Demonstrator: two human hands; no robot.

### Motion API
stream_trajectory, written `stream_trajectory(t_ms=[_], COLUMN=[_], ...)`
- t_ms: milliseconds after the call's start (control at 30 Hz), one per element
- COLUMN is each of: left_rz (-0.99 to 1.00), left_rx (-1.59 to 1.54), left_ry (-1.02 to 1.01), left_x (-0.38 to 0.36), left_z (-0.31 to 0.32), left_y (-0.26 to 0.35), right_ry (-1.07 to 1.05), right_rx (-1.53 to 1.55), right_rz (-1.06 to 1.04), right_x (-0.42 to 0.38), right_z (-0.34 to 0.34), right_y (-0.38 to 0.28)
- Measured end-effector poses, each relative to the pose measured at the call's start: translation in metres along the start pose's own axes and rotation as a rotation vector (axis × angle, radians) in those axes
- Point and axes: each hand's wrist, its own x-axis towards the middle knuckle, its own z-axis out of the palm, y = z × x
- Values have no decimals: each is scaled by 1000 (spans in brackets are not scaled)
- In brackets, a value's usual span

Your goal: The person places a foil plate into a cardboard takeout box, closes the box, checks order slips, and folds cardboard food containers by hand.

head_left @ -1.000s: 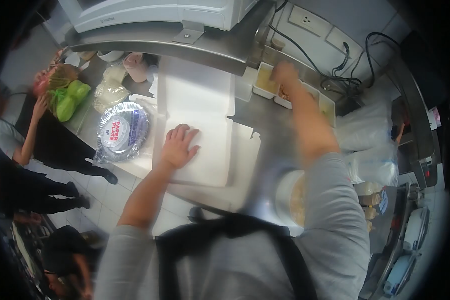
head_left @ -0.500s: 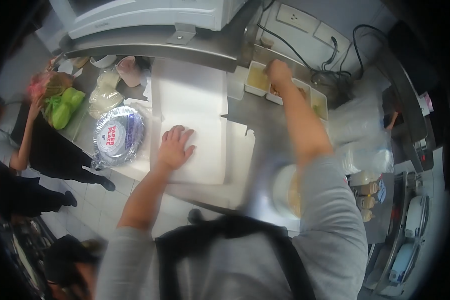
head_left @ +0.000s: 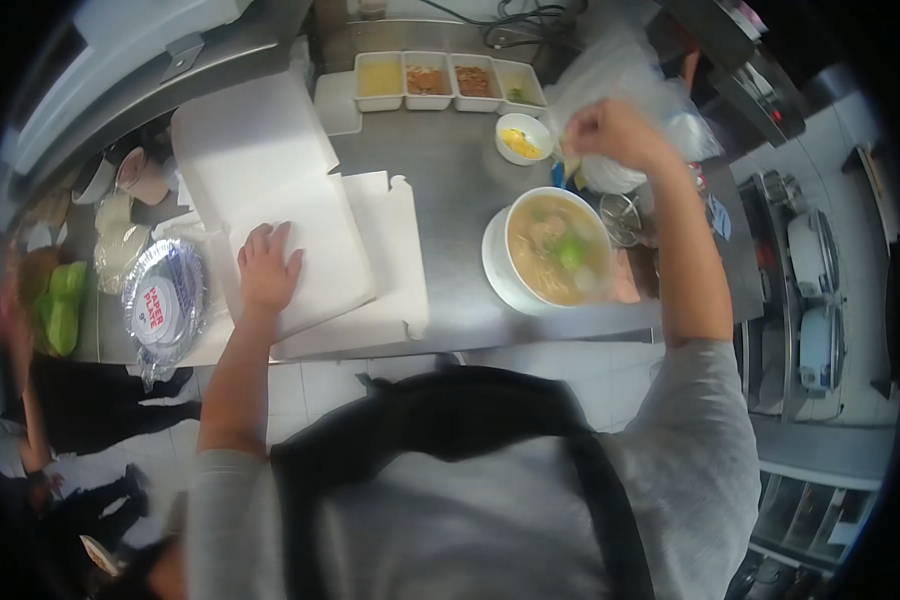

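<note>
My left hand [head_left: 269, 268] lies with its fingers spread on an open white cardboard box [head_left: 320, 240], holding nothing. At the right, my right hand [head_left: 610, 135] is raised near a small white bowl [head_left: 519, 139] with yellow pieces in it. Its fingers are bent together, and what they hold, if anything, is too blurred to name. Below it a large bowl of soup [head_left: 555, 245] with noodles and something green stands on a white plate [head_left: 498, 262]. White trays [head_left: 427, 82] with yellow, brown and green contents stand side by side at the back.
Wrapped paper plates [head_left: 163, 300] and a pink cup [head_left: 142, 175] are on the left. Clear plastic bags [head_left: 620, 70] lie behind my right hand. A metal shelf [head_left: 185, 70] overhangs the back left. Another person [head_left: 80, 405] stands at the far left near green vegetables [head_left: 62, 310].
The view has turned towards the right. My right hand has left the trays and moved right, past the small bowl. The soup bowl now shows fully. My left hand stays on the cardboard.
</note>
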Motion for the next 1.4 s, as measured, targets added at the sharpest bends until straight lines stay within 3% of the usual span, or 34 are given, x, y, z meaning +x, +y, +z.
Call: stream_trajectory(t_ms=[67,167,200,300,433,467,500,533,567,600,700,767,833,900,967,1067,1167,1267,1400], left_rz=[-3,10,14,20,4,-18,-44,-79,-26,9,149,200,101,100,0,-186,-304,-255,-151], left_rx=[5,14,18,21,37,53,81,109,107,-14,-246,-504,-887,-936,-1142,-1318,-1325,-1284,-1176], left_ry=[-2,-1,-3,-1,-74,-99,-193,-273,-215,-177,100,87,-35,-348,-496,-677,-764,-763,-783], left_x=[-1,-2,-3,-2,1,5,11,16,16,16,9,6,-1,-9,-16,-12,4,16,22], left_z=[3,5,6,10,13,8,1,-8,-8,-17,-27,-24,0,19,33,20,24,26,29], left_y=[0,-2,-3,-7,-9,-10,-8,-4,-6,1,56,102,149,186,230,260,275,284,276], right_ry=[-74,15,152,424,217,180,186,290,208,479,579,600,610,657,648,857,742,437,507], right_rx=[234,-69,-218,-241,-282,-440,-259,-196,-291,-309,-192,-269,-279,-171,5,-216,378,1314,838], right_rz=[92,200,232,407,553,414,541,380,598,569,633,564,560,594,583,444,196,566,302], right_x=[-36,-71,-80,-126,-186,-194,-193,-192,-190,-188,-181,-173,-164,-164,-180,-208,-214,-198,-174], right_z=[20,54,64,74,127,144,188,217,215,237,227,230,235,233,210,183,214,244,253], right_y=[19,37,49,50,112,116,162,172,132,134,110,129,142,143,123,78,93,95,108])
